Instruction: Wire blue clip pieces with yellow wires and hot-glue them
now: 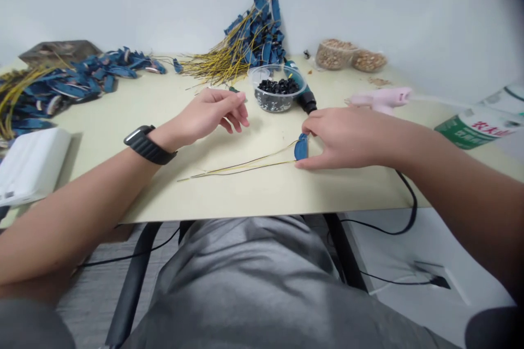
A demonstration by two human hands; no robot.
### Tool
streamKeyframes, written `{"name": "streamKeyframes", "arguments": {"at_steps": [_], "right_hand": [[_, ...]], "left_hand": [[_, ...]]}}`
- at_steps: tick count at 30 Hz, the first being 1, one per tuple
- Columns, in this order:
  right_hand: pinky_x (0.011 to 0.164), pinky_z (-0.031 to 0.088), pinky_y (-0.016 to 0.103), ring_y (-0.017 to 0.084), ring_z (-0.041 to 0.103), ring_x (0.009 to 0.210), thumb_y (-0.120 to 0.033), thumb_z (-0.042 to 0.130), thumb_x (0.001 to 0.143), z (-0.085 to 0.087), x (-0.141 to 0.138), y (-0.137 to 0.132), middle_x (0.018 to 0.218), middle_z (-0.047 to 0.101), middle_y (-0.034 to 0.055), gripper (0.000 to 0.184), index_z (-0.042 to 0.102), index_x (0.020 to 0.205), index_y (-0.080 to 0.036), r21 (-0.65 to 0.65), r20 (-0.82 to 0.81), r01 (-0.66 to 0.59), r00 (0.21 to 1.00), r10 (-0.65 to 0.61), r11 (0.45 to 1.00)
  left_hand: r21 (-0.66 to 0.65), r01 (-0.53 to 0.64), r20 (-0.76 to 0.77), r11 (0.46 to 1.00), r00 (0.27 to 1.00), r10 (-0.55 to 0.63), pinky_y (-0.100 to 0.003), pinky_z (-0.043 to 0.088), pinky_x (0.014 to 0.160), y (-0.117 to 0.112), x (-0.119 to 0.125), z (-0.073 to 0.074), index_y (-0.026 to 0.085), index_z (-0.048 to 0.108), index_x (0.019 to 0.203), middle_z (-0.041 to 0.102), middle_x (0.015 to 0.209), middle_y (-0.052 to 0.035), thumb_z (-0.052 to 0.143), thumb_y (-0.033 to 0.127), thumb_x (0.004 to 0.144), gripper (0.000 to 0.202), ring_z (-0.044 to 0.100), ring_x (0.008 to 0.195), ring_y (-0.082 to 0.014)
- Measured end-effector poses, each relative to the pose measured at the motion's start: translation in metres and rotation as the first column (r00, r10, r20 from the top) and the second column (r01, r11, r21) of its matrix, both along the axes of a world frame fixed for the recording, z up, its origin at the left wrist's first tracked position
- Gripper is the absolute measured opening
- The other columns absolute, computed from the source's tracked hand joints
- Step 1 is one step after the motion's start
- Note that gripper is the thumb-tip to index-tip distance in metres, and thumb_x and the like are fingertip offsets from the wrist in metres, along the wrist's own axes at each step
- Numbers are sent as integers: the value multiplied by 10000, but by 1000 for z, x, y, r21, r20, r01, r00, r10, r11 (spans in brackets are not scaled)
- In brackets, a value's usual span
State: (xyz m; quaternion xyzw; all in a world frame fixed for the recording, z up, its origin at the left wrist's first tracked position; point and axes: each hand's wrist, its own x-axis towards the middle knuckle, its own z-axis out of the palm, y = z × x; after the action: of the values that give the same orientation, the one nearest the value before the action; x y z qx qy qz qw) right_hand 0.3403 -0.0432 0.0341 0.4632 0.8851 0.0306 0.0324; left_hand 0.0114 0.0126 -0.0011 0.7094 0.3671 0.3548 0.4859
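My right hand (344,136) is low over the table, its thumb and fingers gripping the edges of a small blue piece (301,148). Thin yellow and dark wires (241,166) trail leftward from that piece across the tabletop. My left hand (219,111), with a black watch on the wrist, hovers left of a clear round tub (275,102) of small black parts. Its fingers are loosely bent and apart, and nothing shows in them. Behind the tub lies a dark green tool with a black nozzle (307,100), partly hidden.
Blue pieces with yellow wires form a pile at the back (262,37) and another at the left (82,78). A white box (35,163) stands front left. To the right are a pink glue gun (380,98), a green-and-white package (478,126) and tubs of tan bits (335,54).
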Motion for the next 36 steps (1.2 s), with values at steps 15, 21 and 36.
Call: {"name": "streamKeyframes", "arguments": {"at_steps": [15, 21, 36], "right_hand": [[844, 500, 476, 317, 705, 796, -567, 698, 1075, 14, 19, 7, 837, 801, 72, 341, 894, 973, -308, -13, -256, 96, 962, -96, 995], [764, 410, 400, 251, 651, 729, -338, 682, 1010, -5, 18, 8, 783, 784, 53, 232, 895, 1052, -256, -86, -265, 230, 933, -245, 969], [686, 416, 352, 188, 636, 667, -151, 745, 900, -19, 17, 10, 766, 767, 4, 213, 880, 1045, -228, -281, -391, 257, 849, -354, 925]], "left_hand": [[369, 241, -412, 897, 908, -75, -456, 565, 1123, -35, 44, 8, 221, 829, 1282, 844, 1345, -129, 846, 740, 993, 594, 754, 1203, -337], [296, 388, -621, 873, 773, -133, -618, 439, 1268, -18, 80, 6, 175, 719, 1499, 710, 1591, -238, 790, 990, 834, 1055, 616, 1487, -499], [299, 397, -611, 868, 778, -146, -450, 490, 1022, -1, 93, -6, 181, 751, 1286, 748, 1294, -148, 911, 862, 781, 862, 672, 1179, -355]]}}
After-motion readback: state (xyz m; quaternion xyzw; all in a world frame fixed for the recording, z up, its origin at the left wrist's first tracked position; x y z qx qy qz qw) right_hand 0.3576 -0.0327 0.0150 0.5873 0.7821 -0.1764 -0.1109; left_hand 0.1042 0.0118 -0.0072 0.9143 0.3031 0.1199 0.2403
